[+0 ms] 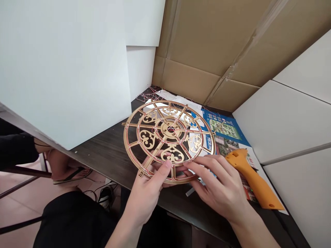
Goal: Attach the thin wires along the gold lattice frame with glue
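Observation:
A round, gold-coloured openwork frame (172, 129) with scroll ornaments is held tilted above the dark tabletop. Thin red and white wires run along its rings and cross at the hub. My left hand (150, 187) grips the near edge, thumb on top and fingers underneath. At the near right part of the rim, the bent fingers of my right hand (219, 184) close on the frame; whether they also pinch a wire is hidden. Just right of that hand lies an orange glue gun (254, 181). A short translucent stick (190, 192) shows below the frame.
Printed sheets (227, 125) cover the table's right side, and loose red and white wires (147, 93) lie in the back corner. White panels (64, 69) and a cardboard wall (201, 44) enclose the table (103, 155). Another person's foot (64, 168) is at the left.

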A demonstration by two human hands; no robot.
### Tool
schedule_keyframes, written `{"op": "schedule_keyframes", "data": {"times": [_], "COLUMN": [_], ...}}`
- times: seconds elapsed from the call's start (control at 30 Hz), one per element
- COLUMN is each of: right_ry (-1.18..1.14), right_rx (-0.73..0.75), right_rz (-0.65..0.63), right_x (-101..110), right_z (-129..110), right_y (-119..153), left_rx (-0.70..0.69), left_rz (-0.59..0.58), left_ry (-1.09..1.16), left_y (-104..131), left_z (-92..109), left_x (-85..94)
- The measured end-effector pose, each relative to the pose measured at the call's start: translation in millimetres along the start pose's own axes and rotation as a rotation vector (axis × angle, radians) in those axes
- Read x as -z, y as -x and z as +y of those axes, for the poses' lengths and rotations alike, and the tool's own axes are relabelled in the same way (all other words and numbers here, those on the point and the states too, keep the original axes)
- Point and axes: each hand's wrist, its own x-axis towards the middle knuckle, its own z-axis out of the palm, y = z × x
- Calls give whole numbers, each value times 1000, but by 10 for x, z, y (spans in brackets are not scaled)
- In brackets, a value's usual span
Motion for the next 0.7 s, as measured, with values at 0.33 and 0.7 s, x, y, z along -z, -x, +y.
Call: {"op": "schedule_keyframes", "data": {"times": [0.33, 0.7], "right_ry": [-12, -14], "right_rx": [-14, -28], "right_rz": [-24, -49], "right_x": [-22, -28], "right_z": [-19, -41], "right_y": [-3, -34], "left_rx": [-28, -35], "left_rz": [17, 3], "left_ry": [-60, -125], "left_y": [5, 15], "left_z": [-28, -43], "left_x": [34, 78]}}
